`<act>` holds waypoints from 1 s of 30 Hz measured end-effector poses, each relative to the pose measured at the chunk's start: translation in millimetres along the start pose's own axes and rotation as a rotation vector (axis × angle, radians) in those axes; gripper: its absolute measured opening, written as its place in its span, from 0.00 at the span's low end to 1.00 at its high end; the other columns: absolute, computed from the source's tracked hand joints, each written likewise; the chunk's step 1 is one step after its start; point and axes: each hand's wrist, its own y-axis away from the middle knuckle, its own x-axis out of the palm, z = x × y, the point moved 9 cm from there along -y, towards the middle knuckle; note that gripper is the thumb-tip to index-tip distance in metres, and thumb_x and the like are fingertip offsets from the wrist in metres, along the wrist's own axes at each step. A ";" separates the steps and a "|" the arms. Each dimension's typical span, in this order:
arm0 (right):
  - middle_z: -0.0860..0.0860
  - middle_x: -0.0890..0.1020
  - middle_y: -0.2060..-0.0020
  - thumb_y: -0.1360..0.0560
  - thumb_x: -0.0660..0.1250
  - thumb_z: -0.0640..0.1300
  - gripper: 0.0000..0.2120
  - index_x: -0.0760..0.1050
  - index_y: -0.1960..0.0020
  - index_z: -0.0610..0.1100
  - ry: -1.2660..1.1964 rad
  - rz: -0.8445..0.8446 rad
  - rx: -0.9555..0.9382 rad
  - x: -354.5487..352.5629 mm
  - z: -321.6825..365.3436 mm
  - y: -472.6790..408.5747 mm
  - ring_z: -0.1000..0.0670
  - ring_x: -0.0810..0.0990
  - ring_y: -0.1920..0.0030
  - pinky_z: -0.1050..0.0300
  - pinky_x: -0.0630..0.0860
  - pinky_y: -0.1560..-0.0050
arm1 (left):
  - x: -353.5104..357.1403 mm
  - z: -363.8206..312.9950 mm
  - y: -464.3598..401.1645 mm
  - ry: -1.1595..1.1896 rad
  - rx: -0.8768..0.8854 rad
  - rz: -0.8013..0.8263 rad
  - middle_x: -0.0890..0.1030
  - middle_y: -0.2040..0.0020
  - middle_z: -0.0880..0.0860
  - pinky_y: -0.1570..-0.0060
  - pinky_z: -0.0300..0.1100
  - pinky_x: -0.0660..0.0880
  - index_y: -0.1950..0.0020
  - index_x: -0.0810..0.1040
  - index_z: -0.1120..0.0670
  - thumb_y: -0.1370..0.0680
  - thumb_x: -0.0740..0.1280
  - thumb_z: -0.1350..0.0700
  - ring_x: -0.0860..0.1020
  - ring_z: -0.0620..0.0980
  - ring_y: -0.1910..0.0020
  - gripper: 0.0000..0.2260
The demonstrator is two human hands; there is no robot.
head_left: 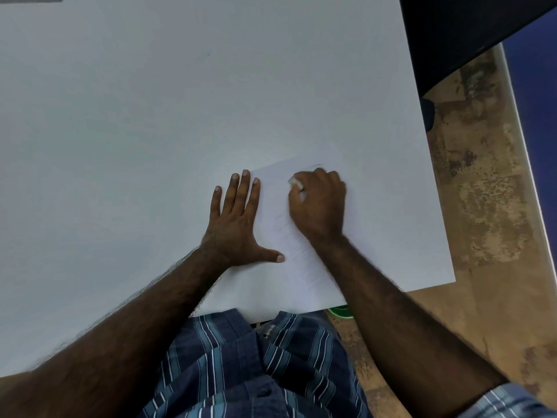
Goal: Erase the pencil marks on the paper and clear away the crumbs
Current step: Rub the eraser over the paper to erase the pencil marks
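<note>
A white sheet of paper (370,224) lies at the near right of the white table (150,131), with faint pencil marks showing beside my right wrist. My left hand (238,224) lies flat with fingers spread, pressing on the paper's left edge. My right hand (319,203) is closed around a small white eraser (296,182), whose tip pokes out by my fingertips and touches the paper near its far edge. Crumbs are too small to make out.
The table's right edge runs close to the paper, with brown patchy floor (482,191) beyond. A dark object (467,34) overhangs the far right corner. Something green (340,312) sits just below the table's near edge.
</note>
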 end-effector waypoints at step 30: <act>0.50 0.82 0.58 0.23 0.68 0.44 0.05 0.83 0.51 0.48 -0.050 -0.032 0.122 -6.5 -10.7 -15.7 0.41 0.78 0.54 0.47 0.72 0.53 | -2.0 -0.8 0.4 0.012 -0.006 0.007 0.31 0.17 0.55 0.21 0.61 0.35 0.16 0.35 0.55 0.42 0.60 0.13 0.31 0.55 0.18 0.71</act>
